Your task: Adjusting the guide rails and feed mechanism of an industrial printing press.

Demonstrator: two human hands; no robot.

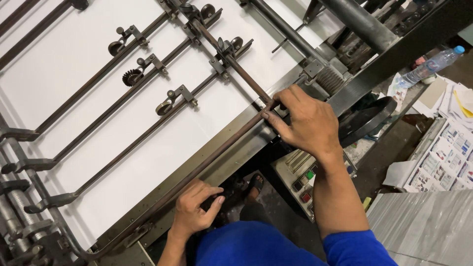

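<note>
White sheets [162, 143] lie flat on a printing machine's feed table, crossed by dark metal bars with small wheels [132, 77]. Right hand [305, 123] curls its fingers closed around a long brown rod [217, 155] at the table's edge, near a black handwheel [367, 120]. Left hand [194, 209] rests lower on the metal edge rail [236, 152], fingers loosely bent, holding nothing clearly. Fingers could get pinched between rod and rail if the rod slips. A control box [300, 182], plastic water bottle [431, 64] and printed stacks [443, 162] crowd the right.
</note>
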